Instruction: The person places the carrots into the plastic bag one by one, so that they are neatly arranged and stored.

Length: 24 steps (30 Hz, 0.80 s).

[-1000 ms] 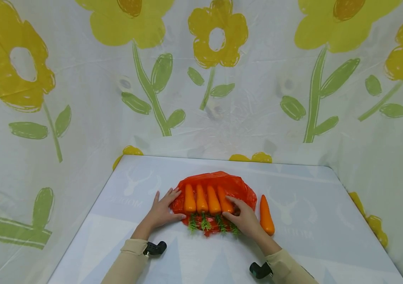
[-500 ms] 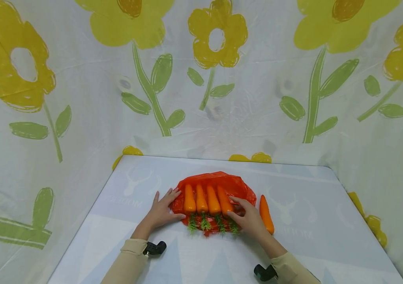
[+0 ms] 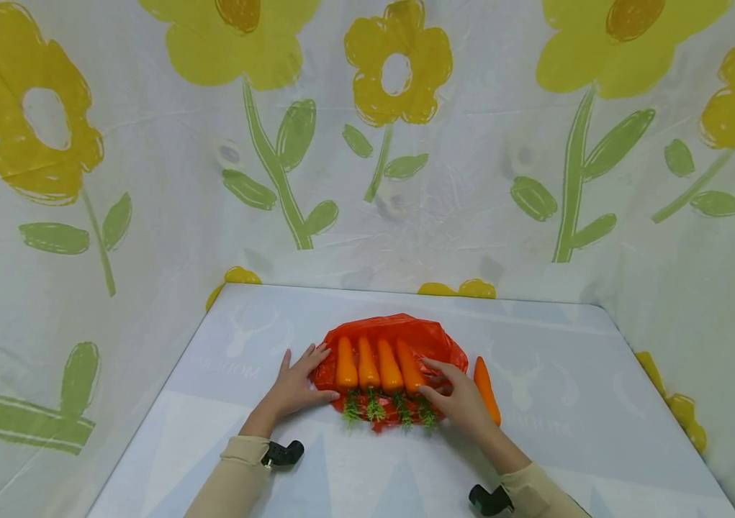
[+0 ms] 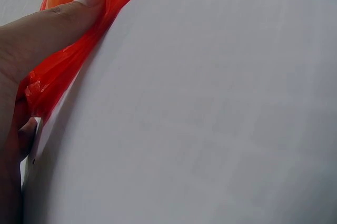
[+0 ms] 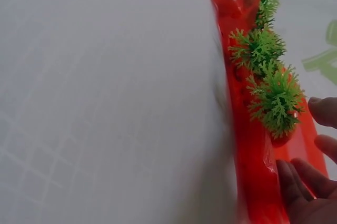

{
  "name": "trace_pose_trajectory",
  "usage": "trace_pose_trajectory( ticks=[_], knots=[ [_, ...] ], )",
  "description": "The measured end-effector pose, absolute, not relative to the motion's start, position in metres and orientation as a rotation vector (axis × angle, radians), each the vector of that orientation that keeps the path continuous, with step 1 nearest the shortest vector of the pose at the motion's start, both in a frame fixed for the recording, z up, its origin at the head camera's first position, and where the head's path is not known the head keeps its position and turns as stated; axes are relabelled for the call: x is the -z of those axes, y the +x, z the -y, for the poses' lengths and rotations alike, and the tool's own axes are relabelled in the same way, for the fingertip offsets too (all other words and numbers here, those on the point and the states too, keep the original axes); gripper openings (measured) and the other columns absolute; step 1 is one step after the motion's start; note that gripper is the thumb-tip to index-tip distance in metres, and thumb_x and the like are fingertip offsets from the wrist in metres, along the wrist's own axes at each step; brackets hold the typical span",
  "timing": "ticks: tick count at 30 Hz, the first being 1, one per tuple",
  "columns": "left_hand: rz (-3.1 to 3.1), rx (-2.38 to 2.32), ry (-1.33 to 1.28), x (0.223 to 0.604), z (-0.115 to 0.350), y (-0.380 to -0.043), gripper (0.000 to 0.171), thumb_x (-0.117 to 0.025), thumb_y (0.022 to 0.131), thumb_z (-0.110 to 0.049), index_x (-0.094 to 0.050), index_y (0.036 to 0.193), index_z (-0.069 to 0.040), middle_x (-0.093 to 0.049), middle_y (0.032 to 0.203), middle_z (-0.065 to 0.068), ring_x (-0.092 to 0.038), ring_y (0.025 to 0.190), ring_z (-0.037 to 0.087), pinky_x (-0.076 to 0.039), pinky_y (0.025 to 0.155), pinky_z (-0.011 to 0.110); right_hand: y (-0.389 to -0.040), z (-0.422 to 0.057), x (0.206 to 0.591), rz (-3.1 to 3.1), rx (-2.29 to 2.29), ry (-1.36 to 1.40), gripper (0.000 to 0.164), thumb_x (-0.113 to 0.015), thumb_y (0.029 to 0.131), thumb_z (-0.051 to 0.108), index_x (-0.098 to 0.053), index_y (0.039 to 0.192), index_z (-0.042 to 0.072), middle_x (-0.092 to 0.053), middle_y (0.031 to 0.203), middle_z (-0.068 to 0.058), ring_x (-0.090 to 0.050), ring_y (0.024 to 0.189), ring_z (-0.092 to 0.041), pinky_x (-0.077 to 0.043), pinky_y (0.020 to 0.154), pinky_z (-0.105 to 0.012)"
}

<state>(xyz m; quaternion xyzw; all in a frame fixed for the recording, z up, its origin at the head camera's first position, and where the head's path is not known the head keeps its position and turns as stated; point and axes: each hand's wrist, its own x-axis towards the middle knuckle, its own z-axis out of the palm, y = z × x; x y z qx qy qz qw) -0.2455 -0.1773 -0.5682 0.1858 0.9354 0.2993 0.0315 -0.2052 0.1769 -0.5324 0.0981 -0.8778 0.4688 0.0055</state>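
Note:
Several orange toy carrots [image 3: 367,363] with green tops lie side by side on a red plastic bag [image 3: 435,342]. My left hand [image 3: 294,385] rests at the bag's left edge with its fingers spread; in the left wrist view its thumb [image 4: 60,22] lies over the red plastic. At the other side, my right hand [image 3: 464,403] hovers by the rightmost carrot [image 3: 409,368], thumb and fingers apart. The right wrist view has its fingers beside the bag and the leafy tops [image 5: 276,100], holding nothing. One more carrot [image 3: 485,388] lies off the bag, partly behind the right wrist.
Everything lies on a pale patterned table [image 3: 373,475], whose far edge runs behind the bag. A white curtain [image 3: 471,180] with yellow flowers surrounds the table at the back and sides. A black device [image 3: 284,453] is strapped to each wrist.
My right hand has drawn back a little to the right, away from the rightmost carrot, and its wrist now covers more of the loose carrot. The left hand stays where it was.

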Motion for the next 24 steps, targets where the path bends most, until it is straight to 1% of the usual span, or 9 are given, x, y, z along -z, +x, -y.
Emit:
trace_pose_trajectory(
  ticks=[6, 9, 17, 21, 24],
  knots=[
    [-2.882, -0.925, 0.567, 0.568, 0.177, -0.245, 0.098, -0.079, 0.080, -0.058, -0.040, 0.157, -0.012, -0.032, 0.165, 0.005, -0.019, 0.155, 0.031, 0.011, 0.120, 0.062, -0.205, -0.182, 0.533, 2.748, -1.465, 0.308, 0.057, -0.079, 0.090, 0.026, -0.060, 0.142, 0.013, -0.068, 0.127, -0.006, -0.068, 0.098, -0.017, -0.057, 0.081, -0.024],
    [-2.876, -0.920, 0.561, 0.567, 0.177, -0.245, 0.098, -0.078, 0.081, -0.059, -0.039, 0.158, -0.013, -0.031, 0.165, 0.004, -0.018, 0.155, 0.030, 0.011, 0.120, 0.061, -0.205, -0.184, 0.533, 2.739, -1.459, 0.327, 0.056, -0.079, 0.091, 0.025, -0.060, 0.142, 0.012, -0.068, 0.128, -0.007, -0.068, 0.098, -0.017, -0.057, 0.081, -0.024],
    [-2.893, -0.945, 0.586, 0.567, 0.176, -0.245, 0.097, -0.080, 0.080, -0.056, -0.041, 0.156, -0.010, -0.035, 0.164, 0.008, -0.022, 0.154, 0.034, 0.008, 0.119, 0.065, -0.202, -0.190, 0.530, 2.736, -1.501, 0.314, 0.054, -0.078, 0.092, 0.022, -0.060, 0.142, 0.012, -0.065, 0.130, -0.010, -0.067, 0.095, -0.018, -0.057, 0.079, -0.024],
    [-2.896, -0.956, 0.592, 0.566, 0.176, -0.244, 0.097, -0.081, 0.080, -0.055, -0.042, 0.156, -0.009, -0.035, 0.163, 0.009, -0.023, 0.153, 0.035, 0.008, 0.119, 0.066, -0.202, -0.192, 0.530, 2.747, -1.486, 0.270, 0.053, -0.078, 0.092, 0.023, -0.061, 0.142, 0.014, -0.066, 0.126, -0.009, -0.065, 0.093, -0.017, -0.057, 0.076, -0.025],
    [-2.897, -0.946, 0.590, 0.566, 0.176, -0.244, 0.097, -0.081, 0.080, -0.056, -0.042, 0.156, -0.010, -0.035, 0.164, 0.007, -0.022, 0.153, 0.034, 0.008, 0.119, 0.065, -0.202, -0.194, 0.530, 2.748, -1.456, 0.244, 0.054, -0.079, 0.091, 0.024, -0.061, 0.142, 0.013, -0.066, 0.124, -0.009, -0.065, 0.094, -0.018, -0.057, 0.077, -0.027]
  ],
)
